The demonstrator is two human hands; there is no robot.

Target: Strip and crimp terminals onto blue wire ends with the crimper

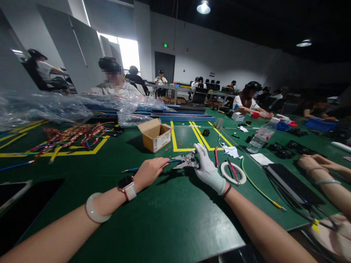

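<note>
My left hand [150, 172], bare and wearing a watch, is closed on a blue cable [131, 170]. One end of the cable sticks out to the left and shows a metal tip; the other reaches the jaws of a silver wire stripper [187, 160]. My right hand [207, 171], in a white glove, holds the stripper with its jaws pointing left. The handles are mostly hidden by the glove. Whether the jaws bite on the cable is hard to tell. Both hands are just above the green table [175, 212].
An open cardboard box [156, 137] stands beyond my hands. Stripped copper wires [79, 135] lie at left, near plastic wrap [41, 106]. At right are a white tape roll [233, 173], a yellow-green cable [257, 190], a water bottle [261, 137] and a co-worker's hands [312, 164].
</note>
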